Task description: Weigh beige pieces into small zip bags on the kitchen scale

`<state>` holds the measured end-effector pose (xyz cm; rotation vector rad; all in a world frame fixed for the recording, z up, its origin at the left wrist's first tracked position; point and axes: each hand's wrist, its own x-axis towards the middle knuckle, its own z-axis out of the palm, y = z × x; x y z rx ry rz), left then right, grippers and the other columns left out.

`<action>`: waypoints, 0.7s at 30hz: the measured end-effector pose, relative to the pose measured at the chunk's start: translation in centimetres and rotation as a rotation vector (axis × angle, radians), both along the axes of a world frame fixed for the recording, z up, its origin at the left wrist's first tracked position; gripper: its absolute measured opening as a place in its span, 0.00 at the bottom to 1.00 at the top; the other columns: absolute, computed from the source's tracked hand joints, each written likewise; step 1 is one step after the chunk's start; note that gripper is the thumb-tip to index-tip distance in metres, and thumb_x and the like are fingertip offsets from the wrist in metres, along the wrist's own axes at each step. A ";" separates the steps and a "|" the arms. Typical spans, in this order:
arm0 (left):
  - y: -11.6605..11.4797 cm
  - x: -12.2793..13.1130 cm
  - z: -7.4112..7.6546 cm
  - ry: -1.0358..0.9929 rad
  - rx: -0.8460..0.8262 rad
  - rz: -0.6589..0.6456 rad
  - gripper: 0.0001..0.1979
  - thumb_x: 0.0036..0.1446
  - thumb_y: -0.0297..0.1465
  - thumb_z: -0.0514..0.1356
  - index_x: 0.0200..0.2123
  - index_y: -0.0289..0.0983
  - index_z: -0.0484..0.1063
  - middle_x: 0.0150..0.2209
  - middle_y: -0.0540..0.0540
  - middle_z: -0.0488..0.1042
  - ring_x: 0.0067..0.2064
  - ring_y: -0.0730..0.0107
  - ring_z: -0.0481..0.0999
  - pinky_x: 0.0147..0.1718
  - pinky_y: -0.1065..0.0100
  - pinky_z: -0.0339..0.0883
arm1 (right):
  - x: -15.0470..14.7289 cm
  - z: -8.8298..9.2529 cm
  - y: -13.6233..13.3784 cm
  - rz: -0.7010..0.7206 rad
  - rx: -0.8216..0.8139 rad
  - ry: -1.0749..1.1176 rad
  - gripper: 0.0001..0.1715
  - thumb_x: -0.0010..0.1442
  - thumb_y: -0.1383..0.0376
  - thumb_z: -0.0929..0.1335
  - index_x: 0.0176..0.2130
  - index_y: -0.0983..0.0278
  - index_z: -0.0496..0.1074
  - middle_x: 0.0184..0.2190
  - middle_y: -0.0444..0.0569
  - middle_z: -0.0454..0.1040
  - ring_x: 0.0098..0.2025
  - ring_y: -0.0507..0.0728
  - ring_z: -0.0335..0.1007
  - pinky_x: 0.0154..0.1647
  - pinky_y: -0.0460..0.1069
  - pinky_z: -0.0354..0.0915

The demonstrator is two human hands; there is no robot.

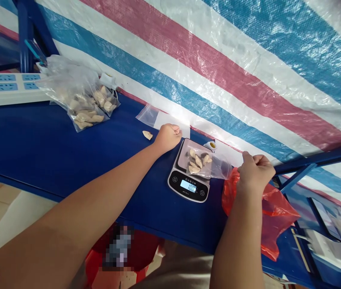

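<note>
Striped sheeting (218, 60) backs the blue table (22, 140), where the clear bag (215, 165) of pale pieces (198, 161) lies on the scale (188, 188) between the curled left hand (169, 137) and the right hand (255, 171), its empty end nearer the latter's bent fingers; whether either grips anything is indeterminable.

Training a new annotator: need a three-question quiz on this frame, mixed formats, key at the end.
1. True or false: the clear plastic bag of pale, irregular pieces lies on the silver-and-black electronic scale.

2. Which is nearest the right hand?
A) white power strip with blue sockets
B) crumpled translucent red plastic bag
C) heap of filled clear bags

3. Short answer: from the wearer's viewpoint, on which side of the scale does the loose pale, pointed piece lie on the dark blue table, and near which hand?

Key: 1. True. 2. B. 3. Left side, near the left hand.
</note>
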<state>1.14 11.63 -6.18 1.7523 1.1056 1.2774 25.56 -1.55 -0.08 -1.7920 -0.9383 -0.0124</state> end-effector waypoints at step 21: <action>0.3 -0.6 -0.3 -0.179 0.140 -0.063 0.10 0.44 0.22 0.48 0.17 0.39 0.62 0.20 0.50 0.65 0.26 0.70 0.65 0.29 0.64 0.58 | -0.9 1.9 -0.6 -0.018 0.254 0.630 0.06 0.49 0.64 0.62 0.25 0.58 0.56 0.18 0.36 0.51 0.17 0.49 0.52 0.22 0.47 0.63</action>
